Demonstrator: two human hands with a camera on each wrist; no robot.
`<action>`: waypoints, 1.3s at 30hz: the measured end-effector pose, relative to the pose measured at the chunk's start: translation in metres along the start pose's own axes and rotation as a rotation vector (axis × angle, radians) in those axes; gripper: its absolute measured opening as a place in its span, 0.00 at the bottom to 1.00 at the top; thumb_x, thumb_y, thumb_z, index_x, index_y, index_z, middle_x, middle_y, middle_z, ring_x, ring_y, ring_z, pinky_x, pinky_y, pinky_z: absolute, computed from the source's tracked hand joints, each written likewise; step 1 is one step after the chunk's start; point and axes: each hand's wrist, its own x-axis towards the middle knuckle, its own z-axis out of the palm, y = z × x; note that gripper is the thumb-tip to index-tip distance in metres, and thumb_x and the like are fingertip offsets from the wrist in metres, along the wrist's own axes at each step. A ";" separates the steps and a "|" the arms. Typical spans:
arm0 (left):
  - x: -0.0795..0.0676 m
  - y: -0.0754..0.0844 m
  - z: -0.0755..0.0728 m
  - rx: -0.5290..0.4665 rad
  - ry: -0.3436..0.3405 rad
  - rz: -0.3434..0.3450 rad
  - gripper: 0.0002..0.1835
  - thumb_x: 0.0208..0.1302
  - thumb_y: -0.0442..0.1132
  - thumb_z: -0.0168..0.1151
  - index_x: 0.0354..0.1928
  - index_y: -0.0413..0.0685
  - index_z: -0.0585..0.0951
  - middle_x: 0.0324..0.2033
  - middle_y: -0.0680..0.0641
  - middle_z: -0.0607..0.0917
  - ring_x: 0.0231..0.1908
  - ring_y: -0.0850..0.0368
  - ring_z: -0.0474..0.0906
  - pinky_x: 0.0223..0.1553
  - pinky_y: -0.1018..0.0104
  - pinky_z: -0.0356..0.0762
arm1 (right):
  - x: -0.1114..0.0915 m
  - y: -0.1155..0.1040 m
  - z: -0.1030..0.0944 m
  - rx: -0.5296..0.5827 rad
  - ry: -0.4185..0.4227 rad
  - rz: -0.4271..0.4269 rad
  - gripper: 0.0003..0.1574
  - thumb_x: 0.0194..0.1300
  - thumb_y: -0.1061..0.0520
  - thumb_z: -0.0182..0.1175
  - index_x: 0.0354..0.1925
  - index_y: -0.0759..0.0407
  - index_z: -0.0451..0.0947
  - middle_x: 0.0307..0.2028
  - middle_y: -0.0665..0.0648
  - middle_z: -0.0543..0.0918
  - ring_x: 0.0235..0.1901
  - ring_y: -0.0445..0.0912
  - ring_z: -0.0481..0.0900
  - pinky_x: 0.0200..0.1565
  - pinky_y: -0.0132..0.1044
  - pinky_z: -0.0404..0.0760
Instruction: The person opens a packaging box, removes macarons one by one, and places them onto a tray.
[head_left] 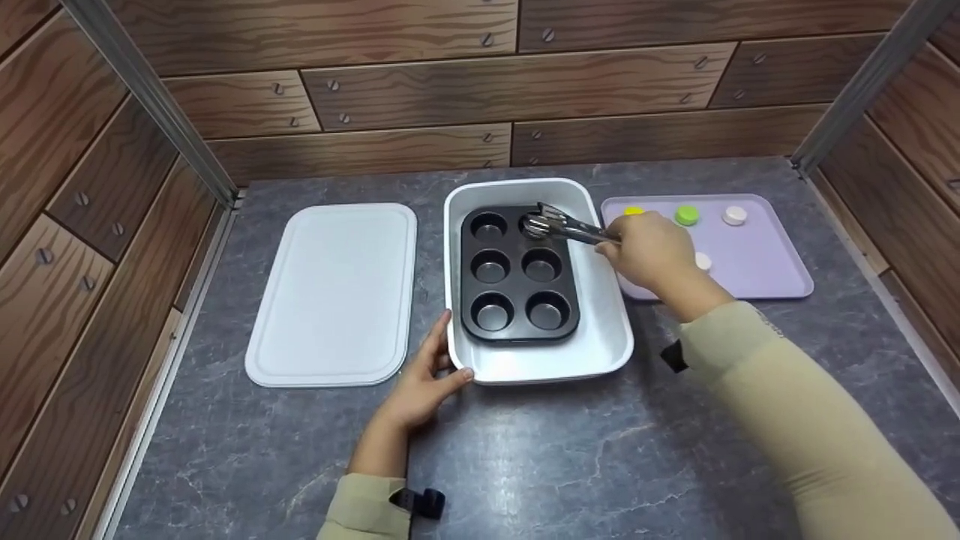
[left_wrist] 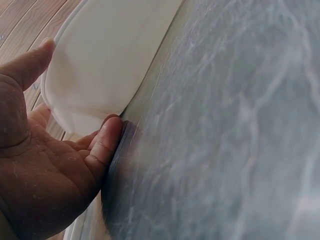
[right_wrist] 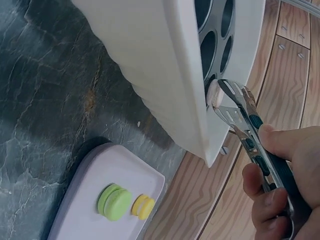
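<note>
My right hand (head_left: 654, 251) grips metal tongs (head_left: 574, 227) with dark grips. In the right wrist view, the tips of the tongs hold a pale macaron (right_wrist: 215, 94) at a muffin tin cup. The dark six-cup muffin tin (head_left: 517, 281) lies inside a deep white container (head_left: 611, 341). My left hand (head_left: 420, 390) rests against the container's near left corner, thumb on the near side and fingers along the left wall. On the lilac tray (head_left: 765, 259) at the right sit a green macaron (head_left: 687, 215), a yellow macaron (right_wrist: 143, 206) and pale macarons (head_left: 734, 216).
A white flat lid (head_left: 334, 296) lies on the grey marbled table (head_left: 517, 465) to the left of the container. Wood-patterned walls (head_left: 420, 94) enclose the table at the back and both sides. My right hand partly hides the tray.
</note>
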 end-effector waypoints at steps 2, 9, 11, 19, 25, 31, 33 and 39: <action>0.000 0.000 0.000 -0.008 0.000 -0.003 0.51 0.69 0.27 0.67 0.85 0.41 0.46 0.72 0.25 0.68 0.62 0.31 0.78 0.49 0.67 0.81 | -0.002 0.000 -0.003 0.003 -0.002 0.004 0.17 0.71 0.48 0.68 0.39 0.61 0.87 0.32 0.63 0.86 0.32 0.63 0.83 0.30 0.62 0.79; 0.001 0.001 0.000 -0.032 -0.002 -0.017 0.51 0.70 0.27 0.66 0.85 0.42 0.46 0.72 0.26 0.68 0.63 0.32 0.77 0.47 0.67 0.81 | -0.012 0.005 -0.010 0.021 0.012 0.024 0.18 0.71 0.46 0.68 0.43 0.60 0.88 0.33 0.62 0.87 0.33 0.63 0.83 0.30 0.63 0.78; 0.001 0.001 0.000 -0.031 -0.004 -0.018 0.51 0.70 0.27 0.66 0.85 0.42 0.46 0.72 0.26 0.68 0.62 0.32 0.77 0.46 0.67 0.81 | -0.016 0.007 -0.011 0.031 0.010 0.033 0.18 0.71 0.46 0.68 0.44 0.60 0.88 0.33 0.62 0.87 0.33 0.63 0.83 0.30 0.63 0.78; 0.002 0.002 0.000 -0.032 -0.006 -0.021 0.51 0.70 0.27 0.67 0.85 0.42 0.45 0.74 0.26 0.66 0.62 0.30 0.77 0.46 0.67 0.82 | -0.028 0.016 -0.020 0.041 0.037 0.028 0.18 0.71 0.45 0.67 0.45 0.58 0.88 0.34 0.60 0.88 0.32 0.62 0.82 0.28 0.61 0.77; 0.002 0.001 -0.001 -0.040 -0.002 -0.021 0.52 0.69 0.27 0.67 0.85 0.41 0.45 0.73 0.25 0.66 0.61 0.31 0.77 0.47 0.67 0.81 | -0.037 0.023 -0.028 0.047 0.055 0.045 0.18 0.71 0.46 0.68 0.47 0.58 0.89 0.35 0.61 0.89 0.30 0.59 0.82 0.26 0.59 0.76; 0.001 -0.002 -0.001 -0.055 -0.006 -0.026 0.52 0.69 0.26 0.67 0.85 0.42 0.44 0.74 0.25 0.64 0.62 0.32 0.77 0.47 0.67 0.81 | -0.048 0.033 -0.033 0.050 0.081 0.060 0.19 0.71 0.46 0.68 0.47 0.59 0.89 0.33 0.62 0.87 0.28 0.58 0.80 0.25 0.58 0.74; 0.001 -0.002 -0.001 -0.057 -0.008 -0.025 0.52 0.69 0.26 0.66 0.85 0.41 0.44 0.75 0.25 0.63 0.63 0.31 0.76 0.47 0.67 0.81 | -0.052 0.037 -0.035 0.048 0.095 0.064 0.19 0.71 0.46 0.68 0.48 0.59 0.89 0.33 0.62 0.88 0.27 0.58 0.80 0.24 0.58 0.74; 0.000 -0.002 -0.001 -0.058 -0.009 -0.011 0.52 0.69 0.25 0.66 0.85 0.40 0.44 0.73 0.24 0.64 0.62 0.31 0.77 0.47 0.67 0.81 | -0.064 0.050 -0.039 0.051 0.122 0.077 0.19 0.71 0.46 0.69 0.48 0.59 0.89 0.32 0.62 0.88 0.25 0.58 0.78 0.23 0.56 0.72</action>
